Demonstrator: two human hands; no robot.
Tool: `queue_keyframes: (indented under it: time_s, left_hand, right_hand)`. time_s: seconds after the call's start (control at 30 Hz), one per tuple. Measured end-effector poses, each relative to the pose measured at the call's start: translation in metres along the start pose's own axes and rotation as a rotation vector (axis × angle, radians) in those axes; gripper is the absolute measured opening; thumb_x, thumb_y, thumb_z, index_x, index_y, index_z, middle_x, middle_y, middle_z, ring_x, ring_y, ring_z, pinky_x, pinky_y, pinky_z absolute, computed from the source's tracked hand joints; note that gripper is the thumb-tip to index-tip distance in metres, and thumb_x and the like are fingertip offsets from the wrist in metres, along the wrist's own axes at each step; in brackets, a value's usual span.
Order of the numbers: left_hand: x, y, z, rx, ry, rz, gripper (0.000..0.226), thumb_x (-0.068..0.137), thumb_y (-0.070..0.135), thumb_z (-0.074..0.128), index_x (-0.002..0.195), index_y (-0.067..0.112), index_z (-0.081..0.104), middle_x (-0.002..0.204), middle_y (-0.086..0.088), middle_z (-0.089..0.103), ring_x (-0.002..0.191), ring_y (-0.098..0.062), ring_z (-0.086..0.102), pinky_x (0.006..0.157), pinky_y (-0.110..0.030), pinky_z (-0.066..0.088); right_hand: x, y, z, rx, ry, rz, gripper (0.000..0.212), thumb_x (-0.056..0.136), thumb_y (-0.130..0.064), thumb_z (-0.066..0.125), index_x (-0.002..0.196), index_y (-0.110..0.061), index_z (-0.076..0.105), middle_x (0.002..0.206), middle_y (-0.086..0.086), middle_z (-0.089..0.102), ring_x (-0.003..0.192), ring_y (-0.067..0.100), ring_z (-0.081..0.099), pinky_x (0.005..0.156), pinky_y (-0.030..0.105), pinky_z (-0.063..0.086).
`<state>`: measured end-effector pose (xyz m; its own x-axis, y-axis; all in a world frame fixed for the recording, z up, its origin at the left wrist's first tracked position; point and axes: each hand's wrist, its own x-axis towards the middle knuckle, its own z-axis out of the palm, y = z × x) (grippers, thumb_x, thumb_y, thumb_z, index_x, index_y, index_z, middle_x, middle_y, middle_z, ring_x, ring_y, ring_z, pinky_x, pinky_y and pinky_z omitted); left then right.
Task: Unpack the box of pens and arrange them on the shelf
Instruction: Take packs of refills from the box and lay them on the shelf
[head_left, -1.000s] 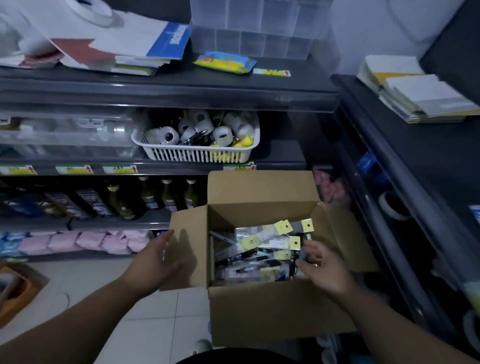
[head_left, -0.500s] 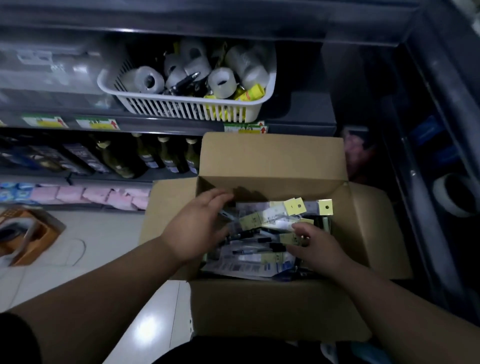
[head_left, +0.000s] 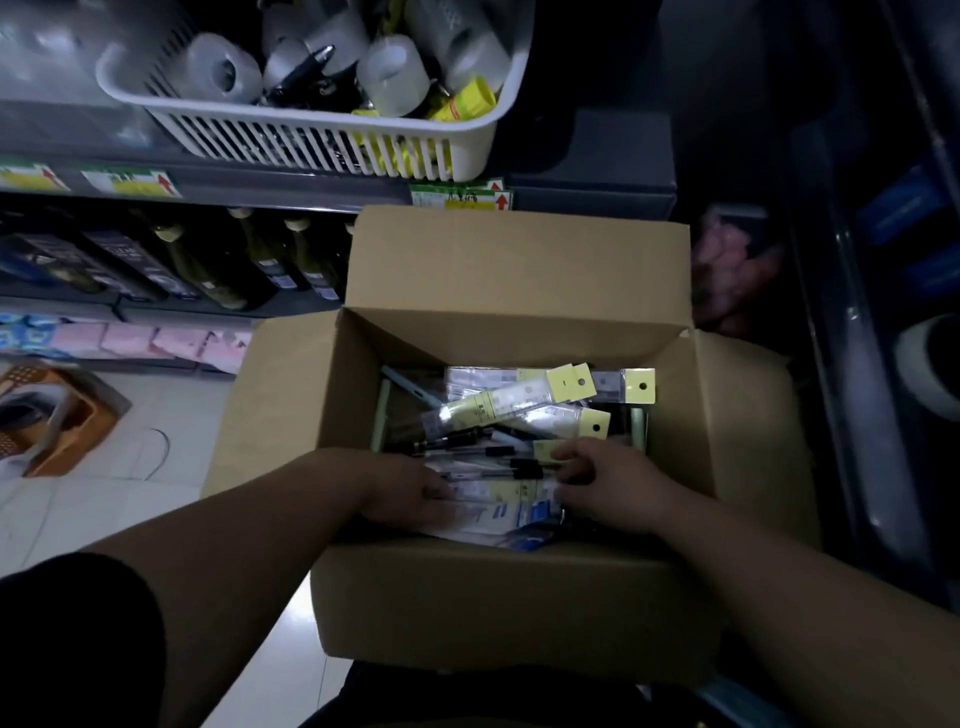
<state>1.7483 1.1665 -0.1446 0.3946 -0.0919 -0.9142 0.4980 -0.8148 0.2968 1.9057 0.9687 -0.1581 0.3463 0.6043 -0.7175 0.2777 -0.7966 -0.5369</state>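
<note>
A dark grey metal shelf (head_left: 291, 182) runs across the far side. Near and centre, an open brown cardboard box (head_left: 509, 597) has its flaps spread. A white slatted plastic basket (head_left: 322, 140) sits on the shelf at far left. Both hands are inside the box's near end. The left hand (head_left: 410, 493) lies on the contents, blurred, so its grip cannot be told. The right hand (head_left: 608, 488) has its grip curled round clear-sleeved pens with yellow header tags (head_left: 498, 410), which fill the box.
</note>
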Motion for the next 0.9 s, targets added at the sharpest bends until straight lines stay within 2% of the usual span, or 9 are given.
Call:
queue_keyframes:
  time_s: [0.13, 0.2, 0.3, 0.4, 0.43, 0.57, 0.7, 0.8, 0.9]
  left_hand:
    - [-0.003, 0.007, -0.007, 0.007, -0.106, -0.035, 0.094, 0.073, 0.083, 0.011, 0.149, 0.031, 0.028, 0.155, 0.003, 0.028, 0.141, -0.018, 0.027, 0.114, -0.035, 0.017]
    - [-0.003, 0.008, -0.008, 0.009, -0.125, -0.027, 0.093, 0.073, 0.083, 0.01, 0.148, 0.031, 0.026, 0.155, 0.001, 0.028, 0.141, -0.019, 0.027, 0.113, -0.034, 0.018]
    - [-0.002, 0.009, -0.009, -0.044, -0.084, -0.011, 0.095, 0.072, 0.082, 0.009, 0.148, 0.028, 0.028, 0.155, -0.001, 0.028, 0.14, -0.019, 0.029, 0.112, -0.031, 0.019]
    - [-0.001, 0.006, -0.009, -0.099, -0.071, 0.031, 0.103, 0.063, 0.085, 0.01, 0.147, 0.028, 0.032, 0.153, -0.002, 0.033, 0.138, -0.018, 0.033, 0.111, -0.029, 0.022]
    - [-0.001, 0.005, -0.009, -0.121, -0.059, 0.061, 0.099, 0.067, 0.084, 0.014, 0.146, 0.028, 0.033, 0.151, -0.002, 0.037, 0.135, -0.018, 0.037, 0.109, -0.028, 0.024]
    - [0.003, 0.0, -0.006, -0.291, 0.236, 0.153, 0.044, 0.086, 0.053, 0.059, 0.114, 0.019, 0.062, 0.113, 0.0, 0.067, 0.105, -0.016, 0.06, 0.085, -0.022, 0.042]
    - [0.01, -0.002, -0.007, -0.238, 0.644, -0.028, 0.025, 0.09, 0.035, 0.06, 0.099, 0.012, 0.063, 0.099, -0.007, 0.064, 0.098, -0.025, 0.06, 0.066, -0.023, 0.032]
    - [0.011, -0.007, -0.007, -0.34, 0.835, -0.111, 0.024, 0.091, 0.035, 0.057, 0.094, 0.011, 0.06, 0.1, -0.013, 0.066, 0.096, -0.03, 0.06, 0.067, -0.028, 0.036]
    - [0.012, -0.009, -0.006, -0.402, 0.915, -0.097, 0.02, 0.091, 0.031, 0.057, 0.093, 0.011, 0.059, 0.1, -0.012, 0.066, 0.095, -0.03, 0.06, 0.067, -0.029, 0.039]
  right_hand:
    - [-0.002, -0.002, -0.001, -0.031, -0.265, -0.042, 0.074, 0.077, -0.008, 0.074, 0.138, -0.036, 0.042, 0.122, -0.012, 0.058, 0.1, 0.005, 0.061, 0.07, 0.015, 0.05]
    - [-0.001, -0.006, -0.002, -0.021, -0.316, -0.084, 0.078, 0.075, -0.013, 0.077, 0.137, -0.045, 0.042, 0.129, -0.016, 0.054, 0.096, 0.0, 0.06, 0.076, 0.019, 0.05]
    - [0.003, -0.015, 0.005, -0.021, -0.302, -0.154, 0.054, 0.077, -0.025, 0.079, 0.123, -0.043, 0.059, 0.124, -0.021, 0.058, 0.102, -0.004, 0.055, 0.094, 0.025, 0.044]
    - [0.005, -0.023, 0.013, -0.018, -0.178, -0.208, 0.008, 0.083, -0.031, 0.072, 0.091, -0.03, 0.074, 0.087, -0.018, 0.068, 0.084, 0.0, 0.063, 0.074, 0.02, 0.047]
    - [0.005, -0.025, 0.014, -0.01, -0.087, -0.208, 0.008, 0.086, -0.032, 0.069, 0.085, -0.025, 0.073, 0.08, -0.012, 0.068, 0.078, 0.005, 0.063, 0.066, 0.022, 0.047]
    - [0.01, -0.029, 0.004, 0.148, 0.081, -0.182, 0.016, 0.092, -0.03, 0.062, 0.085, -0.018, 0.071, 0.083, 0.005, 0.072, 0.077, 0.023, 0.069, 0.07, 0.042, 0.055]
    - [0.026, -0.03, -0.004, 0.186, 0.284, -0.158, 0.015, 0.091, -0.029, 0.062, 0.102, -0.022, 0.069, 0.099, 0.0, 0.072, 0.092, 0.018, 0.067, 0.083, 0.031, 0.052]
    - [0.039, -0.029, -0.016, -0.11, 0.448, -0.202, 0.037, 0.091, -0.03, 0.06, 0.127, -0.024, 0.058, 0.127, -0.004, 0.06, 0.114, 0.017, 0.056, 0.088, 0.024, 0.041]
    - [0.053, -0.027, -0.017, -0.528, 0.368, -0.217, 0.062, 0.088, -0.041, 0.058, 0.144, -0.025, 0.037, 0.148, -0.001, 0.042, 0.136, 0.019, 0.034, 0.112, 0.037, 0.024]
